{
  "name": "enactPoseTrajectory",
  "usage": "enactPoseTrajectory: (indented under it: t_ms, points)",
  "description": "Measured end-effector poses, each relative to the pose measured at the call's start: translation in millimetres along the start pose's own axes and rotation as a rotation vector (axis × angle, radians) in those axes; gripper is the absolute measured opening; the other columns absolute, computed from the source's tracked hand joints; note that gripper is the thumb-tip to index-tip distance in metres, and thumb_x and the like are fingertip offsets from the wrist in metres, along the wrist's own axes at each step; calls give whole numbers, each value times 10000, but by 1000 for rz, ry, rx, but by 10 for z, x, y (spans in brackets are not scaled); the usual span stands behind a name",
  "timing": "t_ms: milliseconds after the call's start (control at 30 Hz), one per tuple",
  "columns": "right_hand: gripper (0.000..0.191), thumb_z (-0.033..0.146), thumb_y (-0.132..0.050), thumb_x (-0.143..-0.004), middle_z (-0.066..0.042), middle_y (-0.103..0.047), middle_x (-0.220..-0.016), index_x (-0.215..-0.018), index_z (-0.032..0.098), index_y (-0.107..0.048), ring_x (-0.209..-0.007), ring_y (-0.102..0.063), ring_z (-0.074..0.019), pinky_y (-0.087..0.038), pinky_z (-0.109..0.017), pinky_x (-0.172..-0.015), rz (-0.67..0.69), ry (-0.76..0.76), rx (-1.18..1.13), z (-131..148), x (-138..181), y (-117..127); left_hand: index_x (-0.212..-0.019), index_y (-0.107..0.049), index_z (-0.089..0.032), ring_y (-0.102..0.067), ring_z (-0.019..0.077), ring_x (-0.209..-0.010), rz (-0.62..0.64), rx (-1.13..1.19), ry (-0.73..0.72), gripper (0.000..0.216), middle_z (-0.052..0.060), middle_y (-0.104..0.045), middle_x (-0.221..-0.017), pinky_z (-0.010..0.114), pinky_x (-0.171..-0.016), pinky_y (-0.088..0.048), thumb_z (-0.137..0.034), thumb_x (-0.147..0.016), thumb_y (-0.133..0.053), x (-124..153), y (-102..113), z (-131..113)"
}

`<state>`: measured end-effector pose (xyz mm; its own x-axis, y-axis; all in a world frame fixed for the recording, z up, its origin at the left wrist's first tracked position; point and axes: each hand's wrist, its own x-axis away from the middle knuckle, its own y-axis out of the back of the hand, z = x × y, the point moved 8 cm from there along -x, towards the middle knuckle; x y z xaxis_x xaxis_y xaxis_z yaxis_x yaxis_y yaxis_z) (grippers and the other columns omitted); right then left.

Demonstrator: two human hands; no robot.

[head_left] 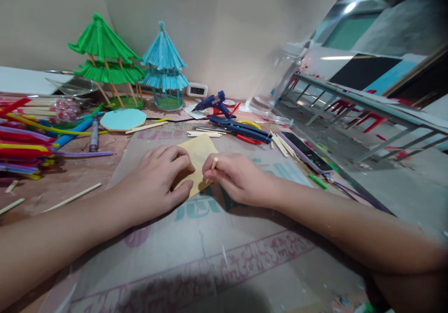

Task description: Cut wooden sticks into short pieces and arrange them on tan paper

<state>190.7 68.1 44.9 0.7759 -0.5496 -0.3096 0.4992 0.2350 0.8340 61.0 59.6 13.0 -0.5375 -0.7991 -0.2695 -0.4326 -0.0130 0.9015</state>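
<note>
A yellow piece of sandpaper-like sheet (200, 150) lies on the printed cardboard mat (154, 261) between my hands. My left hand (159, 175) rests on the sheet's left side, thumb and curled fingers apart, with nothing visible between them. In a closed grip, my right hand (238, 175) holds a short wooden stick (214, 163) whose end sticks up past the fingers. Its lower end is near the sheet and mostly covered by the fingers. Several loose wooden sticks (205, 134) lie just beyond the sheet.
Behind stand a green pavilion model (105, 65) and a blue one (164, 70). A glue gun (217, 103), blue cutters (241, 128), a phone (306, 152) and a clear bottle (276, 79) line the far and right sides. Colourful pipe cleaners (24, 149) pile at left, near a pale blue octagonal panel (123, 119).
</note>
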Motion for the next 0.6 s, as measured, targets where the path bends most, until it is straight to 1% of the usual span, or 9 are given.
enactPoseTrajectory:
  t_ms: [133, 267, 333, 433, 533, 600]
  points:
    - [159, 234, -409, -1018, -30, -616, -777, -879, 228, -486, -692, -544, -182, -384, -291, -660, -50, -56, 81, -10, 3, 24, -1031, -659, -202, -571, 337, -1156, -10, -13, 7, 327, 116, -627, -1191, 574, -999, -453, -447, -933, -466, 4, 5, 7]
    - [177, 250, -400, -1032, -51, -651, -845, -883, 228, -493, -752, -573, -188, -412, -296, -698, 2, 12, 29, 41, -5, -25, -1020, -667, -202, -565, 331, -1157, -5, 5, -6, 315, 116, -620, -1201, 567, -1000, -457, -429, -933, -466, 5, 1, -3]
    - [170, 252, -409, -1024, -40, -629, -810, -873, 230, -484, -713, -545, -183, -389, -295, -672, -7, -38, 69, -36, -9, 8, -1025, -670, -197, -565, 339, -1165, -1, 1, 7, 318, 119, -619, -1202, 574, -1006, -457, -429, -930, -474, 5, -1, 7]
    - [159, 228, -441, -1001, -27, -594, -767, -848, 227, -484, -686, -516, -179, -363, -300, -662, -77, -146, 128, -169, 1, 120, -1048, -664, -191, -568, 344, -1189, 1, 8, 14, 306, 120, -624, -1220, 574, -1031, -453, -416, -927, -495, 5, -1, 14]
    - [217, 292, -426, -1048, -4, -584, -740, -858, 223, -507, -673, -539, -164, -390, -291, -674, -177, -171, -43, -158, 22, 193, -1146, -629, -187, -589, 315, -1193, 17, 85, -33, 313, 118, -639, -1254, 513, -1040, -476, -391, -935, -521, 12, -9, -24]
    - [256, 332, -410, -1070, 10, -576, -724, -869, 221, -521, -667, -554, -153, -407, -283, -676, -217, -163, -163, -96, 32, 181, -1238, -587, -193, -608, 298, -1172, 43, 144, -62, 361, 115, -647, -1276, 469, -1011, -504, -392, -942, -539, 19, -24, -54]
